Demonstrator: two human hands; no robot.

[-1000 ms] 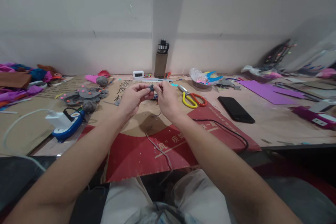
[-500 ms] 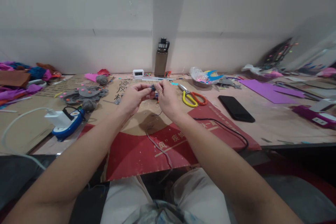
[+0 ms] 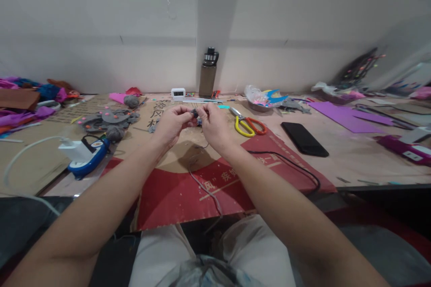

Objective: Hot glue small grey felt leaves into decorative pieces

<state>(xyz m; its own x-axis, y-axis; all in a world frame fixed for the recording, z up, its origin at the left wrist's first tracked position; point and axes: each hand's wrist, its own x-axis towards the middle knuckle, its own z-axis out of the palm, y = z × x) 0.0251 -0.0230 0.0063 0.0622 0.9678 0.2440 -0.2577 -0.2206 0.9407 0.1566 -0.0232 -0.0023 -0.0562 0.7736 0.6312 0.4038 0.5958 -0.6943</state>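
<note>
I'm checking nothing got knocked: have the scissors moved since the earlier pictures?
No. Judged against the bottle, the scissors lie where they did; the view shifted slightly.

The small dark piece (image 3: 194,113) turned slightly. The view dipped a little, so the bottle (image 3: 208,80) appeared slightly higher.

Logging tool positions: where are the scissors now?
In the head view, the scissors lie just right of centre, between the right hand and the black phone.
</note>
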